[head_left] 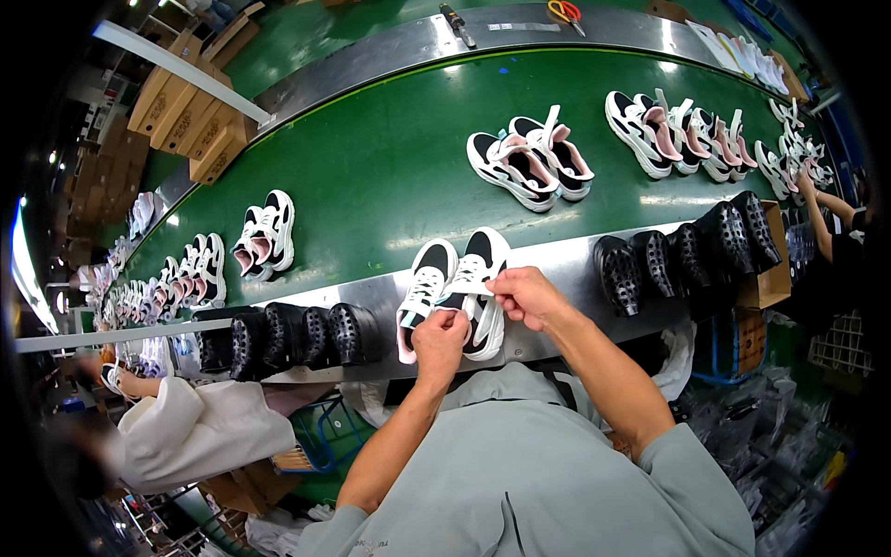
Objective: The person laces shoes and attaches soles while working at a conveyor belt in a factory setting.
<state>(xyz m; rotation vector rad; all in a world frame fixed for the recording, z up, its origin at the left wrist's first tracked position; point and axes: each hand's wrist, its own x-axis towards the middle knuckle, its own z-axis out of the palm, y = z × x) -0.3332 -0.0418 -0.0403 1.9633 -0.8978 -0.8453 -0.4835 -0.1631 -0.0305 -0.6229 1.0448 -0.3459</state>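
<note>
Both hands, left hand (440, 336) and right hand (522, 293), on half-covered sneaker (483, 278) (laces hidden).

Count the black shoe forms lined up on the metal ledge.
9 that I can make out: four left of the hands, five to the right. A darker shape at the left end may hide another.

pair of sneakers (455, 288): white and black, laced, side by side, toes toward the person
place: on the metal edge of the green conveyor belt, partly over it
right shoe (478, 278): white strip across it, pinched by the fingers of both hands
left shoe (425, 288): untouched, pink heel lining
</note>
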